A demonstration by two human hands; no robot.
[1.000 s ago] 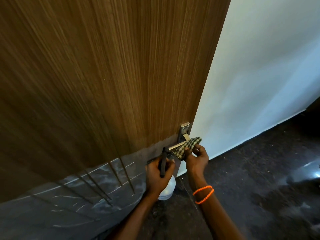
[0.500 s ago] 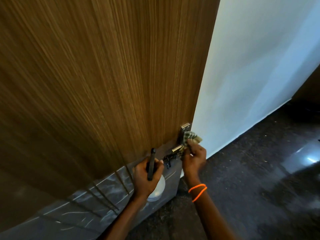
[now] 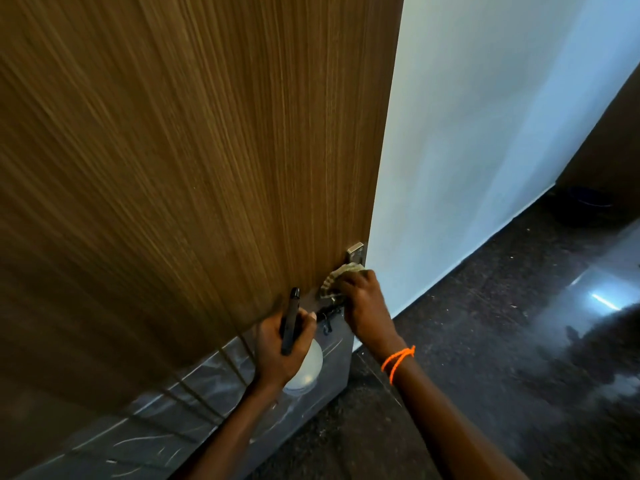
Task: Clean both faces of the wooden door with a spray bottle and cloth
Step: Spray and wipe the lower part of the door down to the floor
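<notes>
We are looking down from head height at a tall wooden door (image 3: 194, 161), its grain running in long streaks from top to bottom, with a grey marbled panel (image 3: 145, 431) across its lower part. The door's free edge stands against a pale wall (image 3: 485, 133), and a dark polished floor (image 3: 485, 358) lies to the right.

Our right hand (image 3: 363, 306) presses a bunched checked cloth (image 3: 337, 277) against the metal door handle (image 3: 356, 253) near that edge. The fingers are curled over the cloth, which hides most of the lever, so we cannot tell exactly how the lever lies. An orange thread bracelet (image 3: 398, 360) circles that wrist. We judge the cloth is bunched small so it can work around the fitting rather than sweep the flat wood.

Our left hand (image 3: 280, 351) grips a spray bottle (image 3: 304, 370) just beside the right hand, close to the door face. The fingers wrap its neck. The bottle's long axis is roughly upright: its white body points toward the floor, and the black spray head (image 3: 291, 320) sits on top with its nozzle aimed up and toward the door. Held this way, it seems kept ready for the next squirt while the other hand wipes.
</notes>
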